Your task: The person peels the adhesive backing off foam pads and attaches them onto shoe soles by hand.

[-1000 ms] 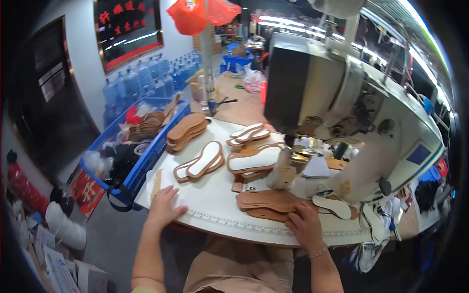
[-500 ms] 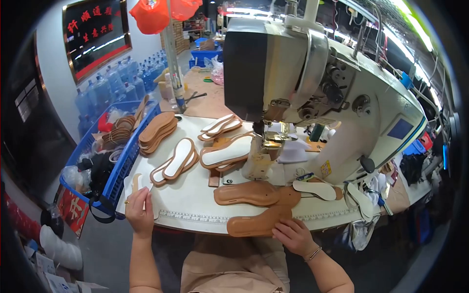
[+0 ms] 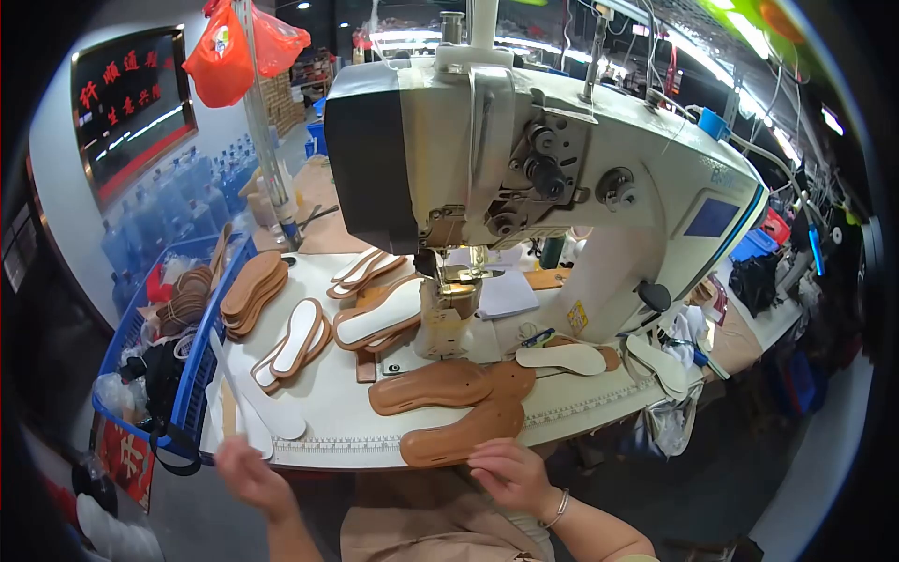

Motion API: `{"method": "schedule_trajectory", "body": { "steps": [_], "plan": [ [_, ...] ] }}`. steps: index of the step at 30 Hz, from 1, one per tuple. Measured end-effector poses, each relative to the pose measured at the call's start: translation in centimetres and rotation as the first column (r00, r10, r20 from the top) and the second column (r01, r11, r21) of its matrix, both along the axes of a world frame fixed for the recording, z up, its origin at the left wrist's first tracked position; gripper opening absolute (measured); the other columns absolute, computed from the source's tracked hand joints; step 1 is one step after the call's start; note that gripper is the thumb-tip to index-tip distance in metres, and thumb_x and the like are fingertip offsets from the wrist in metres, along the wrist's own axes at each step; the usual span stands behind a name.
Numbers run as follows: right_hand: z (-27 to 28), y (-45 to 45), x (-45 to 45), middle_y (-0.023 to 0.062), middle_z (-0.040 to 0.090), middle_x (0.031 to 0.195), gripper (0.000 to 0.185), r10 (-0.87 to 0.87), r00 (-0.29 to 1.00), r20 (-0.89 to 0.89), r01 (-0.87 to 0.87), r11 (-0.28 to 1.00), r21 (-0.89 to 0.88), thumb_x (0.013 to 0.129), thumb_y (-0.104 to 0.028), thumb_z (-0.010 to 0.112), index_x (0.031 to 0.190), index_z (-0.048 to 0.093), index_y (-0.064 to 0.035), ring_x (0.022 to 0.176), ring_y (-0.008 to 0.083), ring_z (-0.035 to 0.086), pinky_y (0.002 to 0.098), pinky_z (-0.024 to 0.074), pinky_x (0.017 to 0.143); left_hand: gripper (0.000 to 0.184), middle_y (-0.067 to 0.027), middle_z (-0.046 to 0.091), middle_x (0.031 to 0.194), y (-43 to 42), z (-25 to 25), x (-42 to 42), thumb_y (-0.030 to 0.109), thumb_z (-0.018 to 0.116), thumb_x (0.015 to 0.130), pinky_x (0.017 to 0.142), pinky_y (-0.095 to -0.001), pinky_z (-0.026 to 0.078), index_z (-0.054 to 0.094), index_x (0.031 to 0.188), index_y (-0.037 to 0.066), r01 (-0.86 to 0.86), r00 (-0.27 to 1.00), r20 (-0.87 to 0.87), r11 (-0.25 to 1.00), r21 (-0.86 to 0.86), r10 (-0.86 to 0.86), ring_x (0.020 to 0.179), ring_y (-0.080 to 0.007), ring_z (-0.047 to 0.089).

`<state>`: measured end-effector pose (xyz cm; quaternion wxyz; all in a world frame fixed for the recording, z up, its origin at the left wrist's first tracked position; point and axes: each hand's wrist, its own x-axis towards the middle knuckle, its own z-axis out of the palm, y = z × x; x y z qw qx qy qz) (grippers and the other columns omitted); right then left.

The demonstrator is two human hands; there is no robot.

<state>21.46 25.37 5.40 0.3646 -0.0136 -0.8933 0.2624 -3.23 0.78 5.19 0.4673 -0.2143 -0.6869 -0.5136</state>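
Right hand (image 3: 510, 476): fingers bent and close together, tips at the right near edge of the near insole (image 3: 457, 438); whether they grip it cannot be told. Metal bracelet (image 3: 560, 507) at the wrist.

Left hand (image 3: 253, 476): blurred, fingers partly curled, at the near left edge of the desk (image 3: 346, 412); hold, if any, cannot be told. Beside it, flat white sheets (image 3: 265, 412) with rounded ends, and a narrow tan strip (image 3: 228, 410).

Near insole: brown, smooth, leather-like, slotted toward its left end; set aslant at the near edge of the desk. Far insole (image 3: 429, 386): same finish, curved outline, just beyond it.

White insole (image 3: 562, 359): thin, flat, to the right.

White-faced insoles (image 3: 379, 317): brown-rimmed, overlapping in groups, farther left.

Stack (image 3: 253, 288): brown insoles, layered edges, far left.

Basket (image 3: 198, 375): blue plastic, lattice-walled, left of the desk.

Machine (image 3: 646, 187): glossy pale housing, dark front panel, far right.
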Motion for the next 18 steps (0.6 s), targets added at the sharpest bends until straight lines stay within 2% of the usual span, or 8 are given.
{"method": "schedule_trajectory", "body": {
  "steps": [2, 5, 8, 9, 11, 13, 15, 18],
  "plan": [
    [1.8, -1.1, -0.7, 0.0077, 0.064, 0.114, 0.032, 0.179, 0.974, 0.142, -0.086, 0.863, -0.498, 0.085, -0.018, 0.071, 0.115, 0.063, -0.0078, 0.109, 0.0254, 0.060, 0.0342, 0.0488, 0.093, 0.007, -0.0076, 0.058, 0.081, 2.9, 2.5, 4.5, 0.006, 0.063, 0.083, 0.067, -0.0345, 0.049, 0.058, 0.088, 0.007, 0.228, 0.921, -0.262, 0.944, -0.240, -0.289, 0.076, -0.0249, 0.059],
    [2.6, -1.6, -1.4, 0.0122, 0.048, 0.137, 0.066, 0.419, 0.866, -0.271, -0.352, 0.129, -0.927, 0.092, -0.039, 0.062, 0.142, 0.037, -0.0029, 0.126, 0.0214, 0.047, 0.0346, 0.0400, 0.104, 0.021, -0.0042, 0.065, 0.089, 7.2, 1.1, 10.1, 0.009, 0.076, 0.071, 0.068, -0.0334, 0.055, 0.070, 0.091, 0.012, 0.670, 0.574, -0.107, 0.540, -0.509, -0.812, 0.079, -0.0233, 0.065],
    [3.6, -0.5, 0.2, 0.0122, 0.062, 0.115, 0.046, 0.318, 0.947, -0.042, -0.115, 0.214, -0.970, 0.096, -0.019, 0.058, 0.136, 0.042, -0.0029, 0.101, 0.0223, 0.064, 0.0302, 0.0513, 0.088, 0.025, -0.0036, 0.066, 0.087, 9.8, -0.4, 14.4, 0.019, 0.078, 0.069, 0.070, -0.0310, 0.055, 0.071, 0.091, 0.010, 0.703, 0.374, 0.056, 0.244, -0.668, -0.926, 0.078, -0.0221, 0.065],
    [2.7, -0.1, 0.9, 0.0054, 0.066, 0.100, 0.032, 0.321, 0.947, 0.026, -0.006, 0.097, -0.995, 0.097, -0.014, 0.056, 0.127, 0.051, -0.0028, 0.093, 0.0148, 0.064, 0.0253, 0.0512, 0.082, 0.025, -0.0118, 0.062, 0.103, 9.7, -1.9, 15.6, 0.015, 0.062, 0.084, 0.084, -0.0442, 0.050, 0.063, 0.106, 0.004, 0.867, 0.211, 0.193, 0.092, -0.490, -0.958, 0.100, -0.0338, 0.059],
    [2.3, 0.2, 2.0, 0.0038, 0.066, 0.097, 0.026, 0.327, 0.930, 0.166, 0.106, 0.195, -0.975, 0.097, -0.013, 0.056, 0.120, 0.055, -0.0022, 0.088, 0.0132, 0.063, 0.0246, 0.0505, 0.080, 0.024, -0.0102, 0.059, 0.093, 10.2, -2.4, 16.0, 0.024, 0.070, 0.077, 0.076, -0.0444, 0.052, 0.064, 0.092, 0.006, 0.842, 0.246, -0.047, 0.237, -0.484, -0.968, 0.093, -0.0341, 0.059],
    [0.9, 0.3, 2.8, 0.0042, 0.066, 0.085, 0.015, 0.252, 0.885, 0.391, 0.240, 0.472, -0.848, 0.096, -0.016, 0.057, 0.103, 0.061, -0.0026, 0.072, 0.0102, 0.057, 0.0249, 0.0477, 0.069, 0.025, -0.0060, 0.067, 0.088, 9.7, -1.8, 15.0, 0.018, 0.081, 0.071, 0.070, -0.0313, 0.054, 0.071, 0.091, 0.008, 0.925, 0.266, 0.277, 0.163, -0.343, -0.923, 0.077, -0.0231, 0.064],
    [1.6, 0.7, 3.1, 0.0066, 0.064, 0.080, 0.017, 0.279, 0.830, 0.484, 0.228, 0.621, -0.750, 0.095, -0.019, 0.058, 0.100, 0.061, -0.0029, 0.069, 0.0106, 0.054, 0.0264, 0.0467, 0.066, 0.021, -0.0115, 0.068, 0.091, 9.6, -0.4, 14.1, 0.010, 0.078, 0.077, 0.070, -0.0302, 0.053, 0.068, 0.093, 0.003, 0.930, 0.283, 0.590, 0.368, 0.026, -0.756, 0.079, -0.0185, 0.065],
    [2.6, 0.5, 2.3, 0.0092, 0.055, 0.068, 0.022, 0.299, 0.789, 0.538, 0.160, 0.744, -0.649, 0.094, -0.025, 0.060, 0.092, 0.061, -0.0036, 0.063, 0.0099, 0.047, 0.0285, 0.0443, 0.059, 0.018, -0.0049, 0.067, 0.092, 10.7, 0.3, 11.8, 0.011, 0.062, 0.093, 0.070, -0.0206, 0.050, 0.064, 0.105, -0.002, 0.778, -0.431, 0.746, 0.210, 0.592, -0.507, 0.075, -0.0078, 0.061]
  ]
}}
